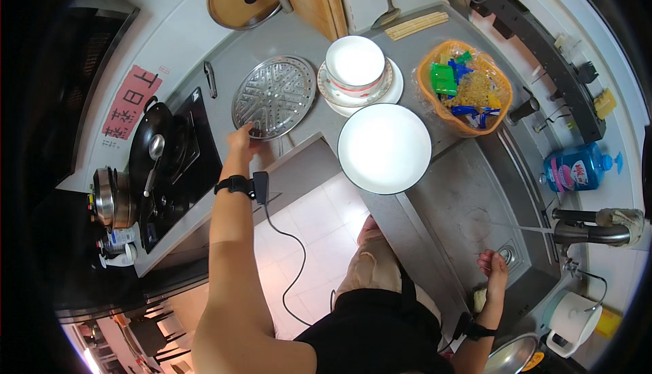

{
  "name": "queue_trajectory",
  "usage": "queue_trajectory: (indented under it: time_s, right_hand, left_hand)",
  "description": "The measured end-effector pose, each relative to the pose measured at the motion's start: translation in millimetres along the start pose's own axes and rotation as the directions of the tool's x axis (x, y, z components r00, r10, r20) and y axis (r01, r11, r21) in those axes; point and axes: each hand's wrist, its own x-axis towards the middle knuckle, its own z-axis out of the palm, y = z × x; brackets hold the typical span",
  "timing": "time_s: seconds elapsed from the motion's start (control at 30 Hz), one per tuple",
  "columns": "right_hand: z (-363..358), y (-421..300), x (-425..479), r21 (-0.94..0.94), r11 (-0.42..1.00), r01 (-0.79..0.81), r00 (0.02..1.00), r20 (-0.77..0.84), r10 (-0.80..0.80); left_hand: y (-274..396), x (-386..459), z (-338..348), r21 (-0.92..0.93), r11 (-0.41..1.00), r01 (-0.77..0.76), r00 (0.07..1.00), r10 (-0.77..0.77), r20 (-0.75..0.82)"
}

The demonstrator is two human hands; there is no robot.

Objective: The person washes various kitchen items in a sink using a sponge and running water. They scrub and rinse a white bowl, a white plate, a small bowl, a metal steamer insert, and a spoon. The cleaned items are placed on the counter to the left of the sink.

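Observation:
My left hand grips the near rim of a round perforated metal steamer rack at the counter's front edge. The thumb lies on top and the other fingers are partly hidden by the rim. My right hand hangs over the stainless steel sink, close to the drain strainer. Its fingers are half curled, and nothing shows in them. A thin stream of water runs from the faucet into the basin.
A large white enamel bowl sits beside the sink, near stacked bowls on plates. An orange basket holds packets. Chopsticks lie at the back. Left stands a cooktop with a black wok. A cable hangs from my left wrist.

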Motion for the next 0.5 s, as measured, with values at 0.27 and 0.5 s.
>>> queue_trajectory:
  time_s: [0.27,0.5]
  right_hand:
    - [19.1,-16.5,11.0,-0.122,0.990,0.071,0.996,0.058,-0.064]
    - [62.2,-45.7,-9.0,-0.153,0.982,0.115,0.966,0.248,-0.074]
  left_hand:
    - [-21.1,-14.3,10.2,-0.429,0.850,0.304,0.917,-0.140,0.372]
    - [-10.6,-26.5,-0.3,-0.370,0.890,0.267,0.938,-0.152,0.312]
